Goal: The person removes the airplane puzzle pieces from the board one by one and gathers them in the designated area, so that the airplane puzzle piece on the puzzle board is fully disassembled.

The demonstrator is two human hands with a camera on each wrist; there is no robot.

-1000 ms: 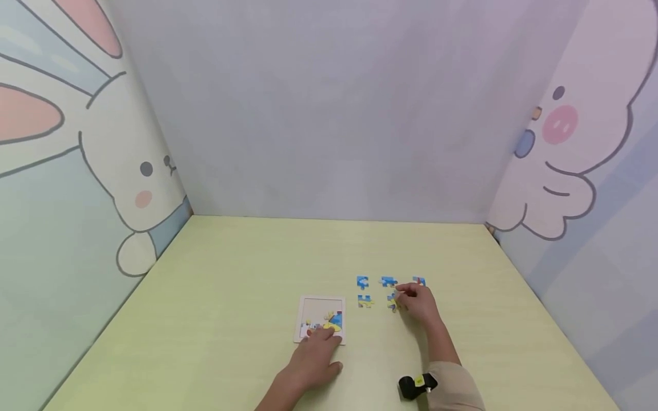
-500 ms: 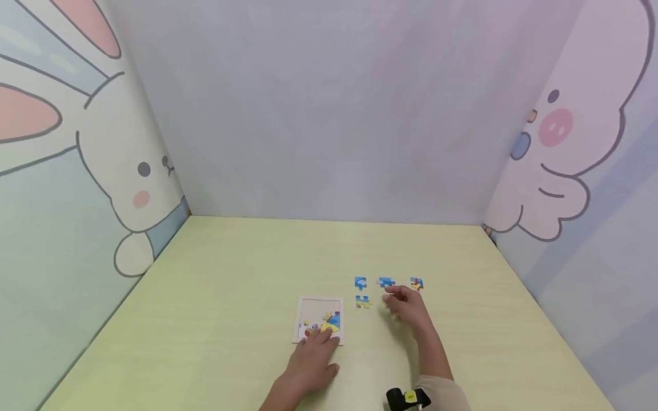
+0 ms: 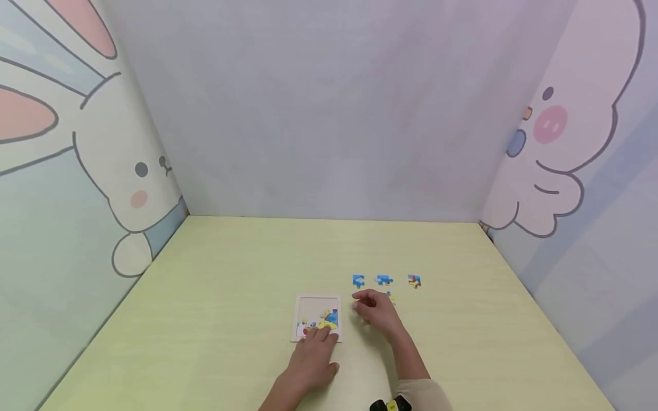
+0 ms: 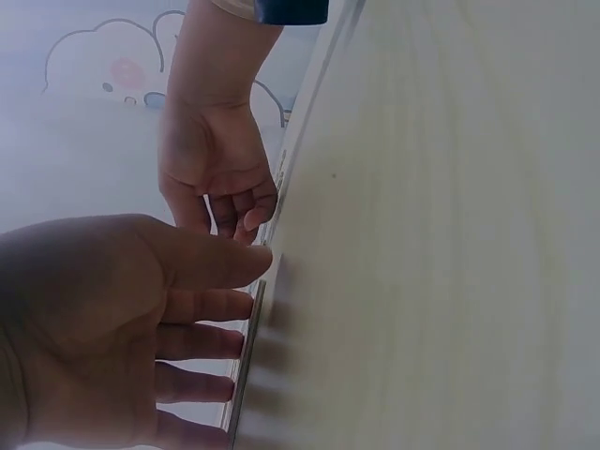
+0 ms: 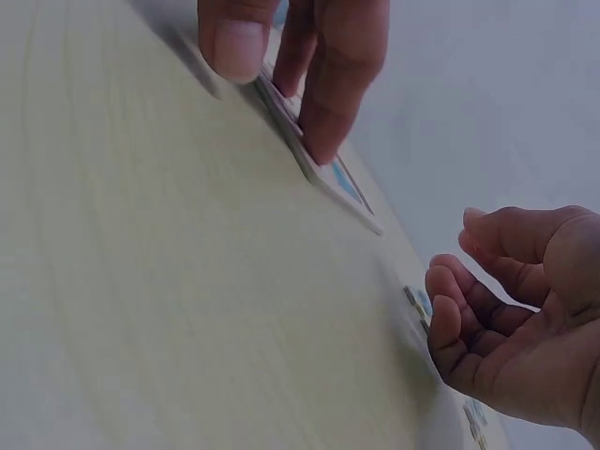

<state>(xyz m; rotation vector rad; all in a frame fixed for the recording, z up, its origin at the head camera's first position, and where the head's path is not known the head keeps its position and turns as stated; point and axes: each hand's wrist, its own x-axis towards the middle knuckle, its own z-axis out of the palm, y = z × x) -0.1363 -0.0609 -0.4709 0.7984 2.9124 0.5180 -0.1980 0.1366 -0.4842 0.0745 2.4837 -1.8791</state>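
Observation:
A small jigsaw puzzle tray (image 3: 319, 297) with a pale frame lies on the table, a few coloured pieces set in its lower part. My left hand (image 3: 312, 357) rests with extended fingers on the tray's near edge. To its right, my right hand (image 3: 379, 313) hovers over a puzzle piece (image 3: 356, 301) that it mostly covers. In the right wrist view, the fingers of my right hand (image 5: 525, 314) are loosely bent, with a gap between thumb and forefinger and nothing seen between them. Behind that hand, another piece (image 3: 391, 297) is partly hidden.
Farther back lies a row of loose pieces: a blue one (image 3: 358, 280), another blue one (image 3: 383, 279) and a blue piece with red and yellow (image 3: 414, 281). A black wrist device (image 3: 390, 405) sits by the right sleeve. Walls enclose the table (image 3: 216, 274).
My right hand has moved left, from the lower right piece to the lower left one, closer to the tray. The lower right piece remains on the table. My left hand stays on the tray.

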